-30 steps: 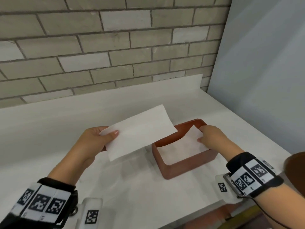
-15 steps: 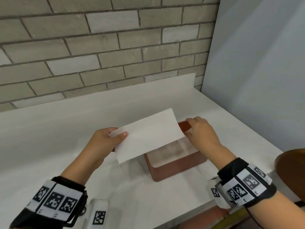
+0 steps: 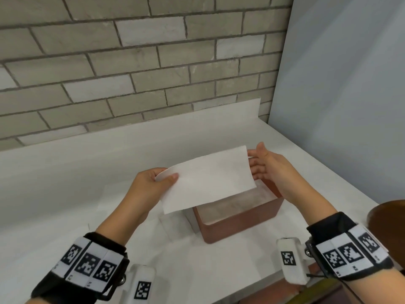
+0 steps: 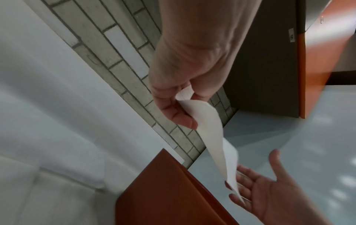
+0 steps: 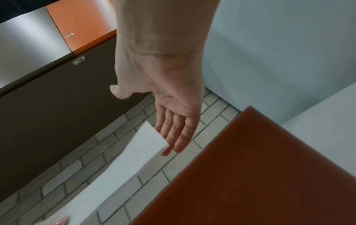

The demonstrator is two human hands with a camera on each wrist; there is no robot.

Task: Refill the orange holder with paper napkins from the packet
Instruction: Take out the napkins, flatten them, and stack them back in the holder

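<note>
- The left hand (image 3: 151, 187) is raised in front of the body, thumb on top and fingers curled beneath, pinching the near-left corner of a napkin (image 3: 208, 178).
- The right hand (image 3: 266, 165) is held out flat, palm turned inward, fingers (image 5: 173, 129) straight and together, their tips at the sheet's far edge.
- Both forearms reach forward, each wrist wearing a black band.

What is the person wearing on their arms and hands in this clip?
Both hands, the left hand and the right hand, are bare, with no gloves or sleeves. Each wrist carries a black band faced with white panels printed with black square codes. A white block with one more code hangs below each band. A thin dark cable runs from the right band.
</note>
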